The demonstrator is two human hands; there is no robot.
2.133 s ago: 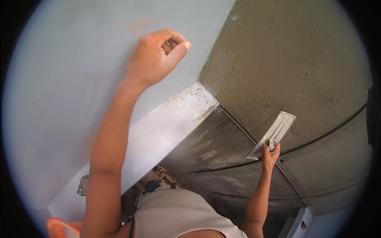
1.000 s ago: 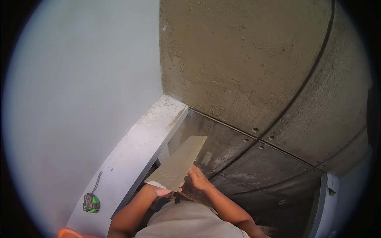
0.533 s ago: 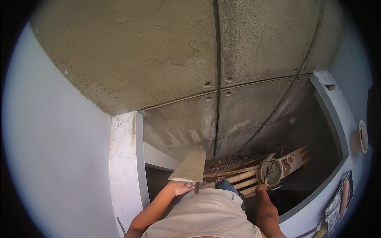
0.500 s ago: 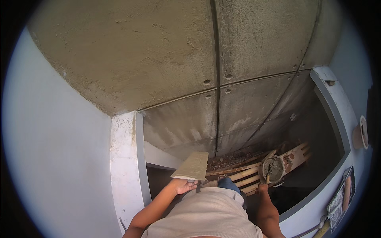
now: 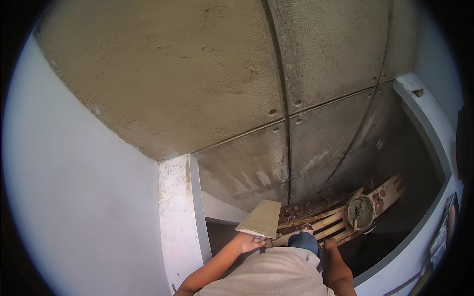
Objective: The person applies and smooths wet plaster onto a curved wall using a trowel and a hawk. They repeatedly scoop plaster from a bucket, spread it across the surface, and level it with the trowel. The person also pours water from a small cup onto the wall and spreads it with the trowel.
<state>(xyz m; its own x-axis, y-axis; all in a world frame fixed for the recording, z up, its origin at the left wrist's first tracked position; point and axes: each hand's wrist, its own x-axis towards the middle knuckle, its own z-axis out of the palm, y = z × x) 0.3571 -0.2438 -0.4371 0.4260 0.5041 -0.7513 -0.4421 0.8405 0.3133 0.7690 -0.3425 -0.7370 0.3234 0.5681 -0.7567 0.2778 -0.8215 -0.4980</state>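
Note:
My left hand (image 5: 251, 242) is closed under the near edge of a plasterer's hawk (image 5: 261, 219), a flat board with a beige-grey face and a pale edge. Its grip on the underside is partly hidden. My right hand (image 5: 331, 243) is low beside my leg, apart from the bucket; its fingers are mostly hidden, and no tool shows in it. A round bucket (image 5: 371, 228) of wet grey mortar (image 5: 364, 211) stands on wooden planks, just beyond and right of that hand. A trowel (image 5: 355, 225) rests in the mortar, its light handle leaning toward me.
Ahead rises a concrete panel wall (image 5: 326, 64) with dark joints; its upper left is coated in rough plaster (image 5: 163, 84). White walls (image 5: 98, 197) and a pillar (image 5: 178, 212) flank the left. Slatted planks (image 5: 330, 220) lie beneath me, above a dark gap. Rubble (image 5: 301, 211) lines the wall's foot.
My right hand has moved left, away from the trowel handle that it was at. The view has shifted, so the scene sits further right and lower. The hawk stays in my left hand.

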